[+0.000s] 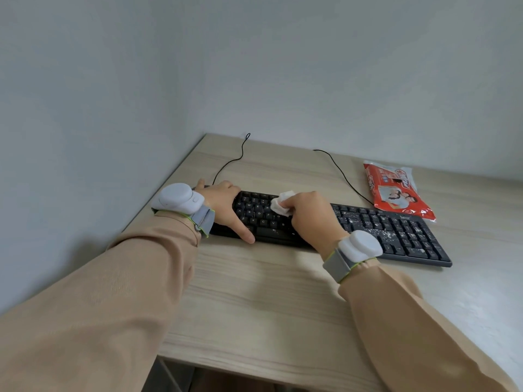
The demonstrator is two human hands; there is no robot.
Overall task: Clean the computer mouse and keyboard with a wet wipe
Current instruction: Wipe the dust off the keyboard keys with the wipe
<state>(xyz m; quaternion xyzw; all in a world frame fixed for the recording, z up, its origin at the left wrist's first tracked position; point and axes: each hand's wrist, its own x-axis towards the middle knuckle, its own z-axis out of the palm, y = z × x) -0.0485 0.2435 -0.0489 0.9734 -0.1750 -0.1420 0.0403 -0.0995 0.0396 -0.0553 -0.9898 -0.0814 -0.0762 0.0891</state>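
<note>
we've got the long black computer keyboard (pixel 396 236) lying across the pale wood-grain desk (pixel 268 301). its long axis runs approx from 9-10 o'clock at the near-wall end to 3-4 o'clock at the other.

our right hand (pixel 311 219) is over the middle-left keys. its fingers are curled round a bunched white wet wipe (pixel 281 203) and press it onto the keys, so that grip is closed on the wipe. our left hand (pixel 226 203) lies spread on the 9 o'clock end of the keyboard, thumb reaching the front edge. it holds nothing and is prob just steadying the keyboard.

the relation that matters: the white specks (pixel 393 232) cover the far half of the keyboard, i.e. toward 3-4 o'clock from the wet wipe, along the long axis and past our right wrist. keys under and at 9 o'clock of the wet wipe look clean. so we judge the next strokes should run along the rows toward 3-4 o'clock. the right hand is nearer and has the wet wipe; the left hand is well apart from that patch.

the red plastic wipes pack (pixel 396 190) sits at approx 2-3 o'clock from the wet wipe, just beyond the keyboard's far edge. two thin black cables (pixel 339 171) trail toward 12 o'clock. we can't see the mouse; it may be hidden behind the left hand or out of frame.
</note>
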